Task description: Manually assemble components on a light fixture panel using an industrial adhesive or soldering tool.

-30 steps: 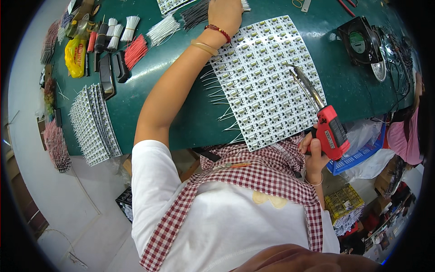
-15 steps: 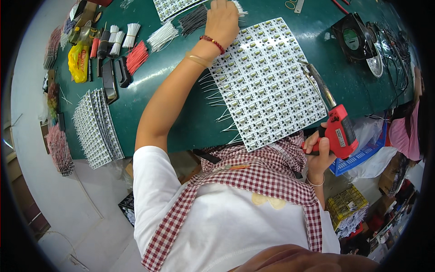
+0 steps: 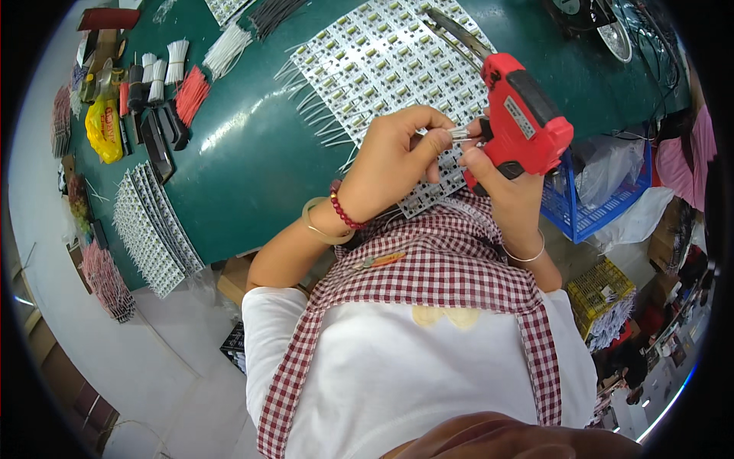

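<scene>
My left hand point(image 3: 401, 157) is closed in a pinch on a small bunch of white wires point(image 3: 459, 133), their ends pointing toward my right hand. My right hand point(image 3: 506, 195) grips a red soldering gun point(image 3: 527, 115) with a black trim, its metal tip angled up and left over the board sheet. Fingertips of both hands come close together at the wires. Beneath them lies a large white sheet of circuit boards point(image 3: 382, 57) with rows of small parts. Short white wires point(image 3: 317, 115) stick out along its left edge. Both hands cover its lower part.
On the green table point(image 3: 237, 180) lie white wires point(image 3: 227, 51), black wires point(image 3: 275, 14) and red wires point(image 3: 192, 97). Stacked board sheets point(image 3: 157, 229) overhang the left front edge. A yellow bag point(image 3: 103, 131) stands far left. A blue basket point(image 3: 569, 203) sits at the right.
My left hand has come back from the wire piles at the far side, now with white wires. My right hand has raised the soldering gun up and left. The view has shifted.
</scene>
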The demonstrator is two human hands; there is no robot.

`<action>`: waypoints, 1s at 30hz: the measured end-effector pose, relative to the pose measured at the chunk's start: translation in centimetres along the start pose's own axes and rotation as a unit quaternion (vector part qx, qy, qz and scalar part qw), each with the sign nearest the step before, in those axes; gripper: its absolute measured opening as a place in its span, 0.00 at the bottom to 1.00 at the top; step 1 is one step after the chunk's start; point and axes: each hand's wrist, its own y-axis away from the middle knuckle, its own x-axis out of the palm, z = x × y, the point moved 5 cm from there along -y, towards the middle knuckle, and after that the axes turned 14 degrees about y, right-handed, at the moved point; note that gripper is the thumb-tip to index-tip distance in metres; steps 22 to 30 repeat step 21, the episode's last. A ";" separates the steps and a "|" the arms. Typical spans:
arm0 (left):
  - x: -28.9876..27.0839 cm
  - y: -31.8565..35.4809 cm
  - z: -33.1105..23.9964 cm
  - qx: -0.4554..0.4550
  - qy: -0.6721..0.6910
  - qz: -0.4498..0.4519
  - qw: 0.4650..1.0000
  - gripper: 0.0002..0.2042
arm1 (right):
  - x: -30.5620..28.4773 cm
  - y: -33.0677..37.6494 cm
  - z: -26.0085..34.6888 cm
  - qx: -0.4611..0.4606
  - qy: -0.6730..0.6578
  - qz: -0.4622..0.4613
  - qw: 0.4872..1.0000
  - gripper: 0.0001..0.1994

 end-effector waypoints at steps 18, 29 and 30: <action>0.4 3.3 3.3 0.030 -0.008 -0.084 0.996 0.04 | 1.0 2.3 -2.2 -0.027 0.018 0.069 0.997 0.13; 0.2 3.8 3.8 0.039 0.012 -0.093 0.995 0.06 | 1.4 2.7 -2.2 -0.004 0.005 0.049 0.999 0.10; 0.2 3.8 3.8 0.039 0.012 -0.093 0.995 0.06 | 1.4 2.7 -2.2 -0.004 0.005 0.049 0.999 0.10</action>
